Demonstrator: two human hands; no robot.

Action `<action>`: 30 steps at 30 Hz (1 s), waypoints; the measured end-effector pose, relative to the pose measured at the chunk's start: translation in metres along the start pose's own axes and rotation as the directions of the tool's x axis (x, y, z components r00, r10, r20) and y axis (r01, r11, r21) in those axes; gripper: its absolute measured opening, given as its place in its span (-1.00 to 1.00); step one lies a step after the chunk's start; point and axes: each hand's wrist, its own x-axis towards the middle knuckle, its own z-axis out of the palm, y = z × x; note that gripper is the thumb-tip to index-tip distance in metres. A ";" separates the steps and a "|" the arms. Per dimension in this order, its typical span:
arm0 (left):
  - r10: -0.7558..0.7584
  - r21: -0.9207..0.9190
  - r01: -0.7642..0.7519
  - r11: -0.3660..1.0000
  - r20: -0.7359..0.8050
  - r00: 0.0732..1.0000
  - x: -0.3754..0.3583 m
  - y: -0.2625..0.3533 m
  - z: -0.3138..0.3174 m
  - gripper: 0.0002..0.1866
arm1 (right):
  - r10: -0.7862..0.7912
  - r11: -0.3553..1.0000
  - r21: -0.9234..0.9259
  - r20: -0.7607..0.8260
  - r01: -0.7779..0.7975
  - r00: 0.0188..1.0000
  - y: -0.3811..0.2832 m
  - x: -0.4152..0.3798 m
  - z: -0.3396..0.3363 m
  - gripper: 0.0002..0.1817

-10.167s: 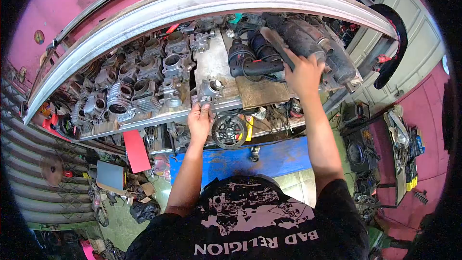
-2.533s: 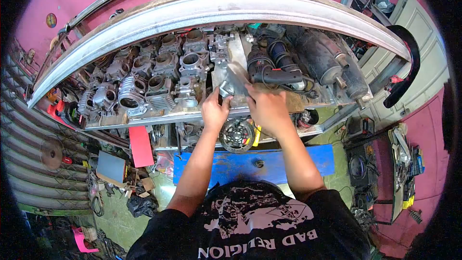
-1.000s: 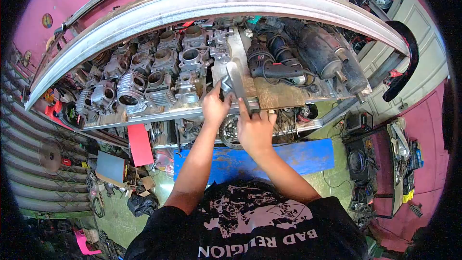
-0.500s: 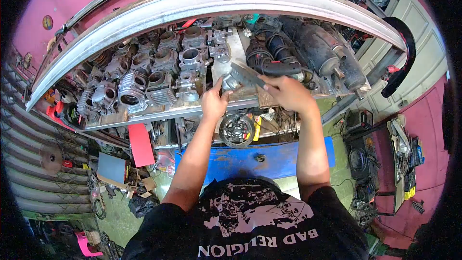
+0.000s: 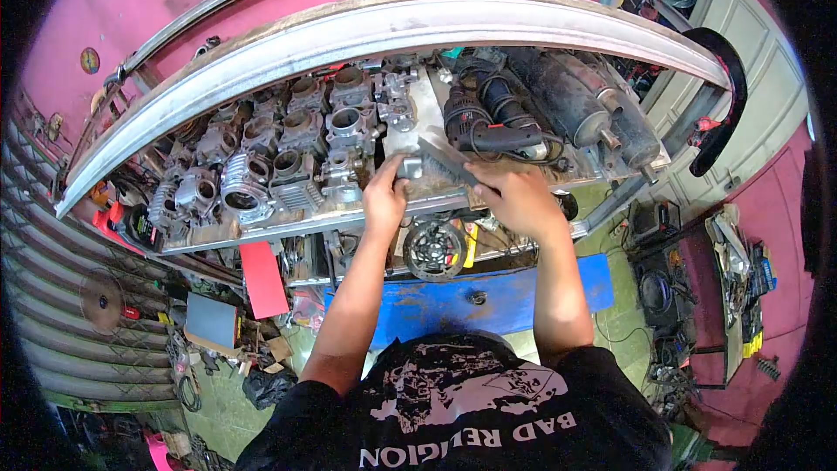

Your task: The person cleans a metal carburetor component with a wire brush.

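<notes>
Metal part [image 5: 411,168], "BAD RELIGION" shirt [image 5: 471,401]

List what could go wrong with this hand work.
The flat tool in the right hand might slip into the left hand's fingers close by. The small metal part, held near the shelf's front edge, could skid if the left grip loosens. The right hand could knock the drill lying just beyond.

Black T-shirt [image 5: 602,414]: BAD RELIGION, pale capitals, upside down in view, partly creased | diamond mark [image 5: 520,382] on its print: lettering unclear | power tool [image 5: 501,138]: markings too small | wall plaque [image 5: 90,60]: illegible
</notes>
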 end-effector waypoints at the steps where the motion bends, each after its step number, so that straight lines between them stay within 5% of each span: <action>1: 0.002 0.002 -0.002 1.000 0.004 1.000 0.001 0.002 -0.002 -0.39 | 0.002 1.000 0.003 -0.002 -0.002 1.000 -0.001 -0.005 0.005 -0.56; 3: -0.137 -0.011 0.137 0.990 0.060 0.989 -0.001 0.007 -0.004 -0.42 | 0.188 0.971 0.140 0.044 -0.192 0.981 -0.008 -0.012 0.016 -0.55; 5: -0.151 0.019 0.150 0.989 0.034 0.988 -0.003 0.013 -0.002 -0.50 | 0.139 0.987 0.090 -0.022 -0.136 0.990 -0.001 -0.021 0.026 -0.55; 7: -0.391 -0.036 0.394 0.918 0.079 0.917 -0.004 0.031 -0.005 -0.59 | 0.124 0.992 0.037 -0.024 -0.123 0.992 -0.004 -0.025 0.024 -0.53; 8: -0.315 -0.115 0.311 0.944 -0.026 0.949 -0.009 0.011 0.009 -0.67 | 0.122 0.992 0.040 -0.017 -0.122 0.992 -0.006 -0.024 0.020 -0.53; 11: -0.245 -0.267 0.230 0.936 -0.025 0.969 -0.020 0.003 0.021 -0.72 | 0.148 0.986 -0.094 0.071 -0.141 0.986 -0.023 -0.002 0.006 -0.54; 12: -0.096 -0.238 0.069 0.969 -0.104 0.990 -0.022 -0.010 0.029 -0.73 | 0.085 0.988 -0.132 0.068 -0.076 0.994 -0.023 0.009 0.008 -0.53; 20: -0.182 -0.074 0.178 0.981 -0.054 0.982 -0.011 0.016 0.004 -0.72 | -0.115 0.937 -0.345 -0.143 0.059 0.983 -0.026 0.022 0.048 -0.51; 22: -0.143 -0.044 0.140 0.989 -0.076 0.987 -0.011 0.012 0.006 -0.71 | 0.093 0.954 -0.283 -0.020 -0.095 0.995 -0.038 -0.004 0.014 -0.52; 25: -0.157 -0.015 0.156 0.988 -0.048 0.986 -0.009 0.017 0.001 -0.70 | -0.021 0.947 -0.322 -0.016 0.014 1.000 -0.026 -0.021 -0.008 -0.58; 30: -0.060 -0.050 0.062 0.997 0.034 0.998 -0.012 0.014 0.000 -0.70 | 0.262 0.951 -0.173 0.011 -0.256 0.965 -0.011 0.004 0.002 -0.64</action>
